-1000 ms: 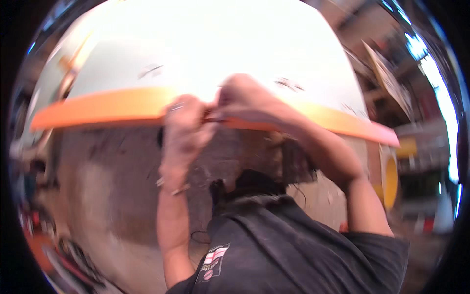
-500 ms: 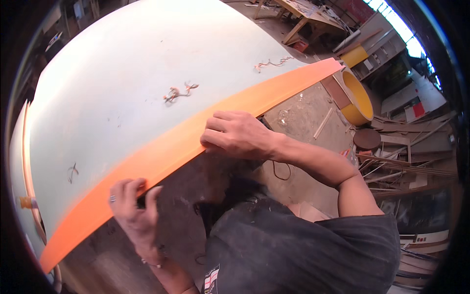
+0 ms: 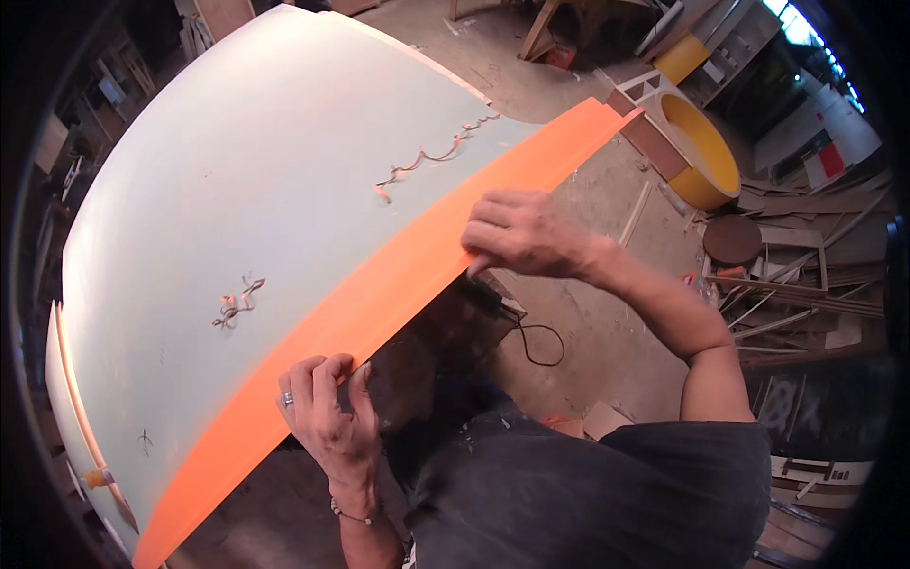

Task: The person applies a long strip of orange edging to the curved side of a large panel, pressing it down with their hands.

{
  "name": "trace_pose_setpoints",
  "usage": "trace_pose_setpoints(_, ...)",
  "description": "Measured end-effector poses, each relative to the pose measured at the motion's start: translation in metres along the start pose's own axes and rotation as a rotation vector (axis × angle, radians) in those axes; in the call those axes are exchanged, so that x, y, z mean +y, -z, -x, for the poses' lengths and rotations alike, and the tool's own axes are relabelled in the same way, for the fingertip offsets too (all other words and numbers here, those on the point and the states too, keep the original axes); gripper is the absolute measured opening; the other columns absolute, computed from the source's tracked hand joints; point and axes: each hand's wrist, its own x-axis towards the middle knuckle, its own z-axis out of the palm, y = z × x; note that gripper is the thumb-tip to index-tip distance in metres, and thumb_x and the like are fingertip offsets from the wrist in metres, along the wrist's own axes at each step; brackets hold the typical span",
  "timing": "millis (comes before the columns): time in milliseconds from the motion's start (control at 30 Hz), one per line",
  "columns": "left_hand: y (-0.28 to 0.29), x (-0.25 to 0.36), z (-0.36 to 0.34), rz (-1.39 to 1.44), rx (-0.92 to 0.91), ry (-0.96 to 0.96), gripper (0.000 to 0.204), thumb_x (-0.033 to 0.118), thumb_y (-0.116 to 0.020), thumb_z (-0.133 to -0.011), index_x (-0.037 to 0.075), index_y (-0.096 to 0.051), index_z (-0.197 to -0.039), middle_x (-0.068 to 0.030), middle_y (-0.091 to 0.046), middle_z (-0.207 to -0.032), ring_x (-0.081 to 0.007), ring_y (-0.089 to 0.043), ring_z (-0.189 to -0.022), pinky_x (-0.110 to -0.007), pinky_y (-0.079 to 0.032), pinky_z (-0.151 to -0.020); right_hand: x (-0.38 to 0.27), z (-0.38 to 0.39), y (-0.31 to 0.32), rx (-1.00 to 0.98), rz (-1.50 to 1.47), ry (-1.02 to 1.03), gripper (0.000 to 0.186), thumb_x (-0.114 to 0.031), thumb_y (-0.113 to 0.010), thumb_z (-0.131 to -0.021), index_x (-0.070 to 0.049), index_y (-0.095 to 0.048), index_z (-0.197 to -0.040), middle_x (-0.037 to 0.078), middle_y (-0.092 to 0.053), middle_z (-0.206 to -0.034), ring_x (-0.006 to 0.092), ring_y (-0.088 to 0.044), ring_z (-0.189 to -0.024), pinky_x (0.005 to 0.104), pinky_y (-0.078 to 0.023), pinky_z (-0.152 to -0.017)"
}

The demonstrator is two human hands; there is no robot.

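Observation:
A long orange strip (image 3: pixel 379 275) runs along the near edge of a large pale, curved sheet-like surface (image 3: pixel 218 180), from lower left to upper right. My left hand (image 3: pixel 332 417), with a ring and a beaded bracelet, has its fingers bent over the strip's near edge and the thumb close to them. Farther right, my right hand (image 3: pixel 521 232) grips the same edge, fingers curled on top and thumb below. What lies under the strip is mostly dark and hidden. Thin twisted strands (image 3: pixel 237 302) lie on the pale surface, with a longer curly strand (image 3: pixel 422 159) farther right.
A yellow round form (image 3: pixel 706 152) stands on the floor beyond the strip's right end. Wood offcuts (image 3: pixel 796 284) are piled at right, near a brown disc (image 3: pixel 732 241). A dark cable loop (image 3: pixel 542 343) lies on the floor. A wooden workbench (image 3: pixel 545 28) stands behind.
My view has shifted, and the pale surface shows lower and farther left. My left hand has moved right and up, its thumb now nearer the fingers. My right hand keeps its grip on the edge.

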Motion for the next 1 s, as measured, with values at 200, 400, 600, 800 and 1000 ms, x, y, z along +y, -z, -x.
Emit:
trace_pose_setpoints(200, -0.021, 0.017, -0.001, 0.02, 0.025, 0.079, 0.022, -0.012, -0.078, -0.08, 0.0, -0.07, -0.097, -0.0116, -0.062, -0.099, -0.0263, -0.064, -0.095, -0.034, -0.057, -0.077, 0.085, 0.064, 0.038, -0.007, 0.119, -0.035, 0.028, -0.036, -0.076, -0.094, -0.012, -0.063, -0.098, 0.004, -0.064, -0.096, 0.0249, -0.066, -0.093, 0.0397, -0.056, -0.082)
trace_pose_setpoints(400, -0.024, 0.02, -0.004, 0.083, 0.051, 0.118, 0.019, -0.012, -0.075, -0.083, -0.001, -0.066, -0.095, -0.008, -0.055, -0.095, -0.0217, -0.057, -0.088, -0.031, -0.049, -0.08, 0.189, 0.137, 0.079, -0.05, 0.188, -0.162, 0.021, -0.021, -0.078, -0.093, -0.011, -0.062, -0.103, 0.005, -0.065, -0.101, 0.0289, -0.067, -0.102, 0.0423, -0.055, -0.084)
trace_pose_setpoints(600, -0.021, 0.024, -0.016, 0.021, 0.044, 0.116, 0.017, -0.006, -0.076, -0.085, 0.0, -0.064, -0.094, -0.0084, -0.056, -0.094, -0.0243, -0.057, -0.091, -0.033, -0.05, -0.081, 0.235, 0.153, 0.1, -0.115, 0.181, -0.289, 0.022, -0.015, -0.079, -0.091, -0.009, -0.061, -0.102, 0.007, -0.066, -0.102, 0.0308, -0.066, -0.102, 0.0447, -0.054, -0.085)
trace_pose_setpoints(800, -0.083, 0.06, -0.041, 0.048, 0.094, -0.005, 0.023, 0.017, -0.088, -0.083, 0.01, -0.07, -0.095, -0.007, -0.067, -0.099, -0.0306, -0.065, -0.101, -0.046, -0.047, -0.09, 0.248, 0.163, 0.097, -0.039, 0.203, -0.2, 0.025, -0.017, -0.084, -0.086, -0.006, -0.063, -0.095, 0.011, -0.066, -0.094, 0.0337, -0.066, -0.094, 0.0458, -0.052, -0.082)
trace_pose_setpoints(1000, -0.134, 0.107, -0.057, -0.082, 0.231, -0.036, 0.017, 0.018, -0.085, -0.087, 0.011, -0.071, -0.094, -0.0056, -0.067, -0.1, -0.0301, -0.065, -0.102, -0.046, -0.045, -0.091, 0.245, 0.162, 0.092, -0.022, 0.211, -0.227, 0.023, -0.02, -0.084, -0.087, -0.007, -0.066, -0.094, 0.01, -0.067, -0.094, 0.0335, -0.068, -0.095, 0.0457, -0.053, -0.084)
